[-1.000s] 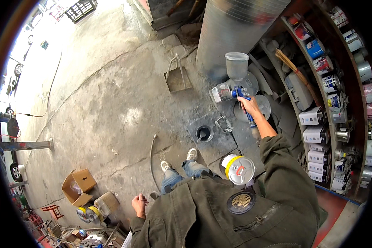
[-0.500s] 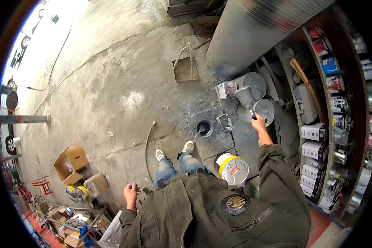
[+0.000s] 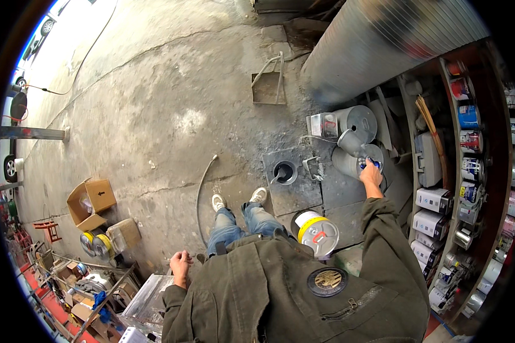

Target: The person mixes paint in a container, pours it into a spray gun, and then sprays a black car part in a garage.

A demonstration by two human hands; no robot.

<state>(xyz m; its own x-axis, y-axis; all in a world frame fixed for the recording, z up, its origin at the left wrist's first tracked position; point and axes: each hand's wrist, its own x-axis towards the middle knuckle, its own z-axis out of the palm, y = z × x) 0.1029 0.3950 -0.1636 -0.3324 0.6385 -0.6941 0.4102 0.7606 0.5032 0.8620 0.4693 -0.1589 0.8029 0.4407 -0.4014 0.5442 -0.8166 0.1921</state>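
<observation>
My right hand [image 3: 371, 174] is stretched forward, its fingers closed round the blue grip of a grey cup [image 3: 349, 140]. The cup leans with its wide end toward the left, above two grey drums [image 3: 359, 123]. A thin pale streak runs left from it, past a clear square container [image 3: 323, 124]. Whether the streak is liquid I cannot tell. My left hand [image 3: 181, 264] hangs low beside my coat, fingers curled in and nothing visible in them. On the floor ahead of my feet sits a dark-mouthed grey bucket [image 3: 292, 174] with a stick-like tool in it.
A lidded white pail with a yellow band [image 3: 319, 233] stands by my right leg. Shelves of cans [image 3: 471, 117] line the right, beside a large silver duct [image 3: 377, 51]. A dustpan [image 3: 268, 88], a hose [image 3: 201, 194] and an open cardboard box [image 3: 94, 200] lie on the floor.
My right hand has shifted right and slightly down with the cup, which now tips further over to the left. The pale streak has appeared. My left hand has barely moved.
</observation>
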